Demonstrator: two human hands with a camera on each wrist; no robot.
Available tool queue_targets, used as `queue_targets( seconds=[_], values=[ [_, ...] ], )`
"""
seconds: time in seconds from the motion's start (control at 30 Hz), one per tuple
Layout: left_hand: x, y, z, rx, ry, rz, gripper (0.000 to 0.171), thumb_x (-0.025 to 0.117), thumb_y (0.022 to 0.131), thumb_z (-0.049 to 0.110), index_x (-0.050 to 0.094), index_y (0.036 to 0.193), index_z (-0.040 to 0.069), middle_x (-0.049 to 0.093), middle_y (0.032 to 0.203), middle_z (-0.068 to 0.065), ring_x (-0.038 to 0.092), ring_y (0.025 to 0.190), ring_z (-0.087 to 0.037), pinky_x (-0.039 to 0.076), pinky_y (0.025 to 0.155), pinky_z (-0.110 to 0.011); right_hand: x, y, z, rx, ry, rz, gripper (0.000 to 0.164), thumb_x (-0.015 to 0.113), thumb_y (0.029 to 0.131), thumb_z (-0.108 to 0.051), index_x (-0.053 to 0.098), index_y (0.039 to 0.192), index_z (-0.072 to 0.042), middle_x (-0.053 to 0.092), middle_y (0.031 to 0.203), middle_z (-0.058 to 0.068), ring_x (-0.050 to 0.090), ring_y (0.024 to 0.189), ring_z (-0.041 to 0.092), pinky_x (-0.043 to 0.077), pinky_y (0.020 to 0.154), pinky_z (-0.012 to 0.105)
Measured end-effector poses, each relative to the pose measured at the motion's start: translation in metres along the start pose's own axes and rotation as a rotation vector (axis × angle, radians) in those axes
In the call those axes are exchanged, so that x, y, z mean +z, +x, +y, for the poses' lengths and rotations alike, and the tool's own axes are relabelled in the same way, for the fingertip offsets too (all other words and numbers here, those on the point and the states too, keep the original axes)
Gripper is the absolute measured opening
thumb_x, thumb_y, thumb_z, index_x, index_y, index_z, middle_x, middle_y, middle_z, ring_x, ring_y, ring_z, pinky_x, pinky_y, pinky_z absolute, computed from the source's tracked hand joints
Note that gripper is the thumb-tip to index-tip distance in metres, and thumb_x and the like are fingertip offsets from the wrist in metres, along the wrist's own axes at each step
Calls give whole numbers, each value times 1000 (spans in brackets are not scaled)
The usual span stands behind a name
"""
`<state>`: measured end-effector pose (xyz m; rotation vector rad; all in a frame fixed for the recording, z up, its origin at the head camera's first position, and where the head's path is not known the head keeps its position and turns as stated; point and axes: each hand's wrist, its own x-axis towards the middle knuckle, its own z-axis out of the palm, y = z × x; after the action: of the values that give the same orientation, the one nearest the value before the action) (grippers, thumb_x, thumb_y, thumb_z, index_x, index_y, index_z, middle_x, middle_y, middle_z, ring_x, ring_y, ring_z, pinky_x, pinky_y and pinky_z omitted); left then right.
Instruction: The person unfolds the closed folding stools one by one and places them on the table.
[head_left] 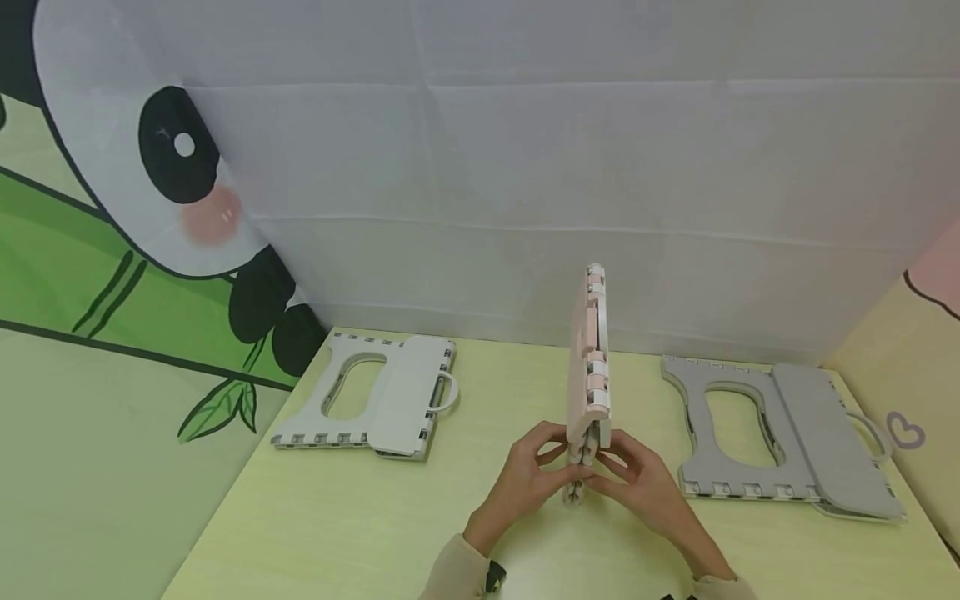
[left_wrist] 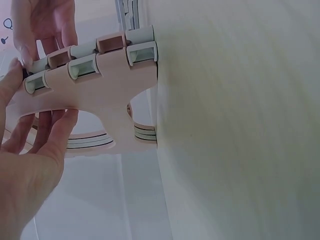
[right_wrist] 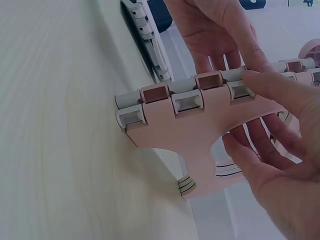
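Folded pink stool [head_left: 587,358] stands on end between left hand [head_left: 527,477] and right hand [head_left: 643,485], both pinching its near edge low down, long axis upright above them.

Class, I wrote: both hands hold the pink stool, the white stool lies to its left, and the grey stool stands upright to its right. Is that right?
The grey stool isn't upright: the head view shows it lying flat on the table, right of the pink stool. The rest holds.

Three folding stools [head_left: 583,358] [head_left: 407,387] [head_left: 825,433] are shown.
Two hands [head_left: 525,479] [head_left: 651,485] are also counted, and one surface [head_left: 352,525] is seen.
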<state>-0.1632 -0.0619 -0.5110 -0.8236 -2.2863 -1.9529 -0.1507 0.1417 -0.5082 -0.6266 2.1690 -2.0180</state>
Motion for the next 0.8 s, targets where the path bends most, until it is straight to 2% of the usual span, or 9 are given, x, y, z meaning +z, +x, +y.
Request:
queue_targets(
  seconds=[0.13, 0.53, 0.7, 0.8],
  values=[
    [0, 1, 0, -3, -9, -3, 38, 74, 82, 25, 57, 117, 23, 57, 116, 5, 55, 113, -14, 48, 93, -29, 3, 0, 2, -19, -18, 32, 52, 75, 82, -9, 52, 129, -12, 52, 127, 10, 48, 125, 12, 42, 99, 30],
    [1, 1, 0, 8, -12, 10, 39, 75, 81, 22, 58, 116, 23, 57, 115, 4, 56, 111, -15, 49, 91, -29, 15, -1, 2, -122, -115, 95, 62, 74, 80, -1, 46, 134, -14, 51, 126, 7, 49, 122, 10, 44, 96, 28],
    [0, 0, 2, 7, 2, 10, 37, 75, 81, 23, 58, 114, 23, 57, 114, 5, 56, 111, -14, 49, 91, -29, 20, -2, -16, -134, -150, 97, 60, 71, 77, 9, 47, 129, -9, 52, 122, 7, 51, 120, 14, 45, 95, 29],
    [-1, 0, 2, 12, 5, 9, 37, 75, 81, 23, 58, 114, 23, 57, 114, 5, 56, 110, -14, 49, 91, -30, 21, -3, -26, -127, -158, 92, 59, 70, 77, 11, 48, 128, -7, 52, 122, 7, 50, 120, 11, 45, 95, 31]
  ],
)
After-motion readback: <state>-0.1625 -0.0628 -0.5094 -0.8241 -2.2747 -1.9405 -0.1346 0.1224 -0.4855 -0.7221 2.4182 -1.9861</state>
